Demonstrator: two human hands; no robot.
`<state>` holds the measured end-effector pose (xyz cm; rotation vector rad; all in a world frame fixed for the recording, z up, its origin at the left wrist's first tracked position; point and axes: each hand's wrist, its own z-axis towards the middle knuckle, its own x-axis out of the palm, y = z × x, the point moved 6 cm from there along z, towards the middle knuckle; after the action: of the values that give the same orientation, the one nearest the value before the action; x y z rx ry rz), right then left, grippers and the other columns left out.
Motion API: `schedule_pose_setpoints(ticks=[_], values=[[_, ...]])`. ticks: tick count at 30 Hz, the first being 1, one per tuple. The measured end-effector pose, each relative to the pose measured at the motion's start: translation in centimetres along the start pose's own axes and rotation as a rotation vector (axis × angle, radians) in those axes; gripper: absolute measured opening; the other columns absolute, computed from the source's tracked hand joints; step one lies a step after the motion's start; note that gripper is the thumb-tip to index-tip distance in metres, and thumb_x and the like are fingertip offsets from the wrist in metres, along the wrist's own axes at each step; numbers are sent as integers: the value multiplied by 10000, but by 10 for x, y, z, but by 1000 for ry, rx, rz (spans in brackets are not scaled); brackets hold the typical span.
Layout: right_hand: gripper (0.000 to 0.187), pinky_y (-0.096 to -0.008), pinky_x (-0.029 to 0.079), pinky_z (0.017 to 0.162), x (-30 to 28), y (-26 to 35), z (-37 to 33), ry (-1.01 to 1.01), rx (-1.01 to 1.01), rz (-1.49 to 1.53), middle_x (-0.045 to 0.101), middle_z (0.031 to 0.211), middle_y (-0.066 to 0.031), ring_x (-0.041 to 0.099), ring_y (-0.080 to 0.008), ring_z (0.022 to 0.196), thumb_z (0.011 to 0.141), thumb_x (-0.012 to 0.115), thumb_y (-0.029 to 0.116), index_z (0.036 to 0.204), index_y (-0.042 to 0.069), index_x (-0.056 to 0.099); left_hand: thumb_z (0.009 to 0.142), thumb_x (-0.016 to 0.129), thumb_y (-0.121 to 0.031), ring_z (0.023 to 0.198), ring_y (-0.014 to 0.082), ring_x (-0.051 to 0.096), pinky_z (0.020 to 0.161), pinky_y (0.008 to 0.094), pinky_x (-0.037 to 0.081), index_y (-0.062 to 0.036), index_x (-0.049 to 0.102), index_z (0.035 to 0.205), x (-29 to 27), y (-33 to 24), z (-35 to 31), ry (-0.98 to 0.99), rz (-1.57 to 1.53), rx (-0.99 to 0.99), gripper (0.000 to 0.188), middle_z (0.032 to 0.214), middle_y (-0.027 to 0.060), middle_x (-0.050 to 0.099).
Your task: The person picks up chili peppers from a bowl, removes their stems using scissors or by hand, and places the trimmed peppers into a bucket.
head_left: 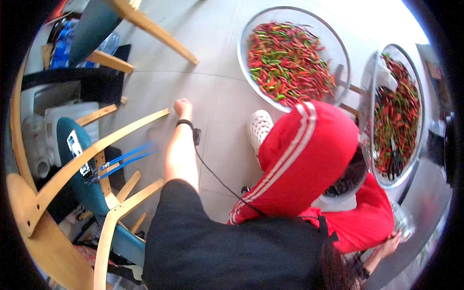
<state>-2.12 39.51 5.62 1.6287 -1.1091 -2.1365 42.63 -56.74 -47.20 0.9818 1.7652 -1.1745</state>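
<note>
My left hand (182,108) is stretched forward over the floor, closed in a fist with nothing visible in it. It is just past the tip of a curved wooden chair arm (130,126). A dark band with a small black device (196,137) is on that wrist, and a thin cable runs back from it. Low on the right, my right hand (388,245) has its fingers round the lower end of a clear plastic bottle (402,220), partly hidden by my leg. Red and green chillies (290,63) lie spread in a large round metal tray (240,48) ahead.
A second round tray (421,96) of chillies stands on the right, with a black-handled tool (395,162) in it. A bin (344,181) with a dark liner is between my legs. Wooden chairs with teal seats (72,150) crowd the left; blue cords (128,157) hang there.
</note>
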Motion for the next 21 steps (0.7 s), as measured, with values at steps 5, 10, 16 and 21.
schedule_pose_setpoints(ticks=[5, 10, 16, 21], values=[[373, -246, 485, 671, 24, 54, -28, -34, -74, 87, 576, 812, 20, 551, -78, 721, 1069, 511, 278, 1333, 36, 616, 1020, 628, -216, 828, 79, 570, 753, 246, 487, -60, 591, 1064, -132, -198, -165, 403, -1222, 355, 167, 931, 31, 639], [253, -190, 383, 589, 69, 82, -33, 18, -164, 368, 540, 740, 60, 454, -30, 633, 1076, 518, 200, 1210, 42, 663, 998, 578, -86, 933, 204, 585, 873, 339, 491, -24, 588, 1091, -376, -331, -404, 453, -1039, 1411, 112, 1021, 118, 608], [244, -193, 381, 625, 58, 92, -62, -69, -326, 440, 544, 717, 41, 468, -36, 667, 1061, 550, 197, 1119, 10, 694, 881, 686, -4, 850, 203, 616, 780, 334, 520, -11, 600, 1019, -335, -380, -613, 976, -484, 1857, 162, 959, 93, 602], [247, -206, 385, 622, 53, 84, -66, -84, -388, 550, 573, 741, 1, 465, -56, 673, 1069, 529, 161, 1136, -29, 673, 902, 638, -169, 1006, 372, 678, 876, 459, 540, -95, 557, 1363, -132, -317, -656, 1252, 178, 1708, 473, 1076, 205, 692]])
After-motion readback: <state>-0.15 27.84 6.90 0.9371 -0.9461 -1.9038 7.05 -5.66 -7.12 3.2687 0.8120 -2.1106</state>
